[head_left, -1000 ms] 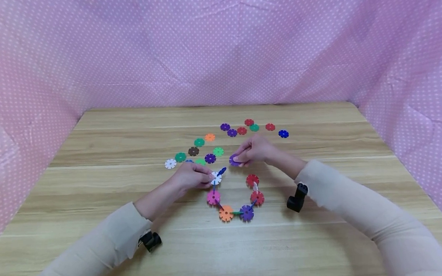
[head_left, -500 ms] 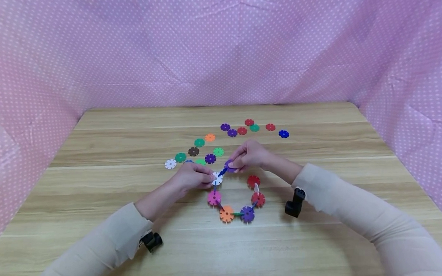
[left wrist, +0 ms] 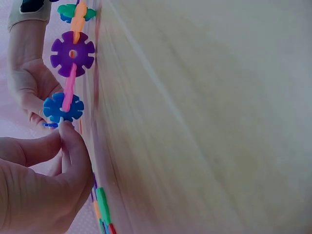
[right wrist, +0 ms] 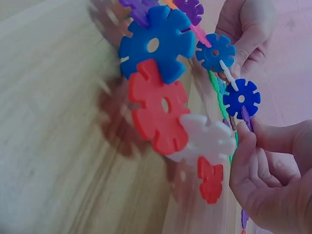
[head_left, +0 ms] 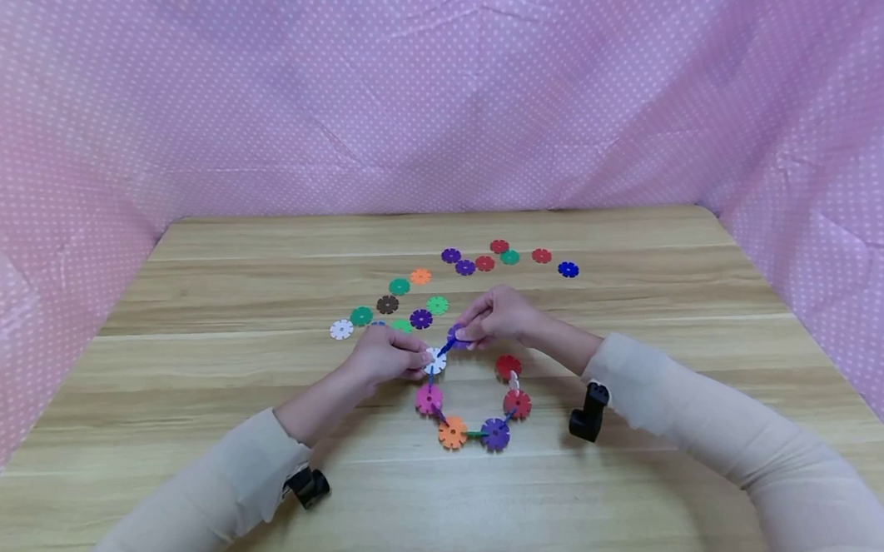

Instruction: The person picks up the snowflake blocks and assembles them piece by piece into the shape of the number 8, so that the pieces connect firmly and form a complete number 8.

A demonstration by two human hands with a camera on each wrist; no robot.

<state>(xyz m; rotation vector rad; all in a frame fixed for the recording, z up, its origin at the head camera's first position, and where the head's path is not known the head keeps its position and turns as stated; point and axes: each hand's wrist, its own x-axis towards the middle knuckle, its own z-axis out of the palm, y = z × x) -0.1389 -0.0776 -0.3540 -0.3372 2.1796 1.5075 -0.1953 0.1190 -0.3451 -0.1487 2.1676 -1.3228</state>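
Note:
In the head view, slotted plastic discs are joined at right angles into a U-shaped chain, among them pink (head_left: 429, 399), orange (head_left: 452, 432) and red (head_left: 518, 404) ones. My left hand (head_left: 387, 356) pinches the white disc (head_left: 436, 361) at the chain's left end. From that disc sticks out a dark blue disc (right wrist: 242, 99), plainly seen in the right wrist view. My right hand (head_left: 506, 314) pinches a purple disc (head_left: 455, 336), its edge at the blue disc's rim. Another red disc (head_left: 508, 367) forms the chain's right end.
Loose discs lie flat beyond the hands: white (head_left: 342, 329), brown (head_left: 387, 304), orange (head_left: 420, 276) and several more. Farther right are a red disc (head_left: 541, 255) and a blue disc (head_left: 568, 269). A pink dotted curtain (head_left: 451, 101) surrounds the wooden table (head_left: 223, 298).
My right hand has brought the purple disc left and toward me, from apart to meeting the blue disc. My left hand keeps its pinch on the white disc; the chain has shifted slightly.

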